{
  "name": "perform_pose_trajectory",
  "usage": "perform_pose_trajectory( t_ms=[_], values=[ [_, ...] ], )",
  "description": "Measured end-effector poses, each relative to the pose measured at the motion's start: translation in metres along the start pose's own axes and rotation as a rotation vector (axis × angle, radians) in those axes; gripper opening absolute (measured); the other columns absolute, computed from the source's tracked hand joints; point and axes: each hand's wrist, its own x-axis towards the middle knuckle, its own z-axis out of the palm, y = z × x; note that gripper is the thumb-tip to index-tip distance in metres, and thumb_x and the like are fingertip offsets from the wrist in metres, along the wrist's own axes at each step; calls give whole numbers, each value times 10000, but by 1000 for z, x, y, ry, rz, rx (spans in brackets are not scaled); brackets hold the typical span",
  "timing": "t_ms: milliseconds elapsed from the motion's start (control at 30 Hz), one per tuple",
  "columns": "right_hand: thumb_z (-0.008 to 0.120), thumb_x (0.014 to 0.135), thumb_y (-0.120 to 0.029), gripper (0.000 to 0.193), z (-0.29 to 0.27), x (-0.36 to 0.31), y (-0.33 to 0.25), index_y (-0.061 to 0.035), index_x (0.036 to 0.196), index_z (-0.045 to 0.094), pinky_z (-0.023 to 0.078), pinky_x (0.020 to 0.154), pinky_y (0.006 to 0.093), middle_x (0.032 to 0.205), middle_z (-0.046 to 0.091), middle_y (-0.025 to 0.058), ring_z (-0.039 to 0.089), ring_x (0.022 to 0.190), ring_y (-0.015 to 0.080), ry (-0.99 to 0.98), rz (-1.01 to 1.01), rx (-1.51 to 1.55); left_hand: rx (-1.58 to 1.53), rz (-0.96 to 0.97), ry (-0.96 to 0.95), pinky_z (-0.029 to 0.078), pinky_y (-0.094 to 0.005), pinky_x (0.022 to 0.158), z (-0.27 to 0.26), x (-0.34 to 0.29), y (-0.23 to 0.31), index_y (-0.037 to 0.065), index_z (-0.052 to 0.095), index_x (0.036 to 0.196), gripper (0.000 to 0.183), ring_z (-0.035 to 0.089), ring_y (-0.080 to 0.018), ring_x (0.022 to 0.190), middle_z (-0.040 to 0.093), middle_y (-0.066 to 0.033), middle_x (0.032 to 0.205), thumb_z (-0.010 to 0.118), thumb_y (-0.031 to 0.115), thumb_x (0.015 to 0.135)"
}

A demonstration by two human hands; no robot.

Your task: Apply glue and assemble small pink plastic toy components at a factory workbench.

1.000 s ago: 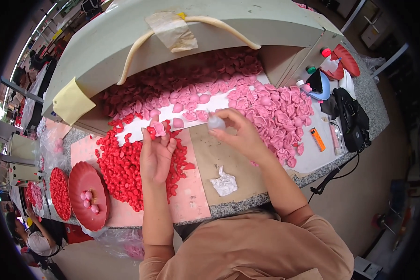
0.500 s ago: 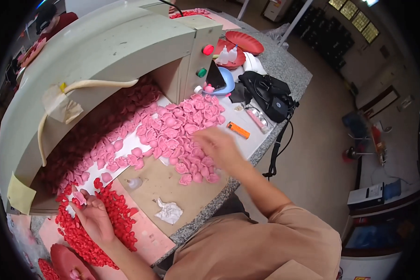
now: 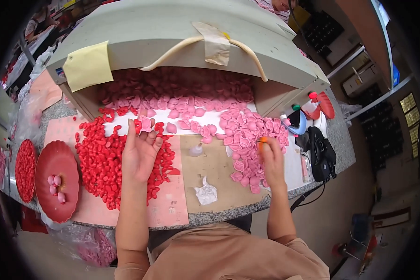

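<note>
My left hand lies palm up over a heap of small red pieces, with a pink petal resting on its fingertips. My right hand is on the right edge of a pile of pink petals and grips a small orange object. More pink petals fill the opening under a large grey-green hood. A small clear bottle stands on the brown board between my hands.
A red dish with three pink pieces sits at the left, beside another dish of red pieces. A crumpled white paper lies near the table's front edge. A black bag and blue and red containers crowd the right end.
The camera view swung back to centre. My left hand rose from the red heap and turned palm up with a petal. My right hand moved to the right of the pink pile, now holding an orange object.
</note>
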Motion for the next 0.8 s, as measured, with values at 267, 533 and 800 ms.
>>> perform_pose_trajectory(
  t_ms=[267,533,800],
  values=[
    [498,898,-214,310,79,35,-47,33,727,575,361,549,259,619,516,44,448,603,86,-302,-161,-99,43,86,0,457,-280,736,6,-1,6,74,464,1226,456,486,-112,770,525,-38,1014,506,405,915],
    [510,884,-167,194,86,36,-31,-1,785,506,316,519,222,592,461,-6,399,568,56,-246,-139,14,58,50,7,446,-280,729,9,-1,6,78,432,1274,486,490,-107,768,534,-41,1024,480,413,925],
    [535,856,-128,146,90,34,-32,-31,915,443,333,513,227,595,482,9,414,549,61,-268,-139,25,93,10,-5,445,-275,734,7,1,0,91,407,1315,505,504,-99,820,541,-34,1029,444,425,938]
  ],
)
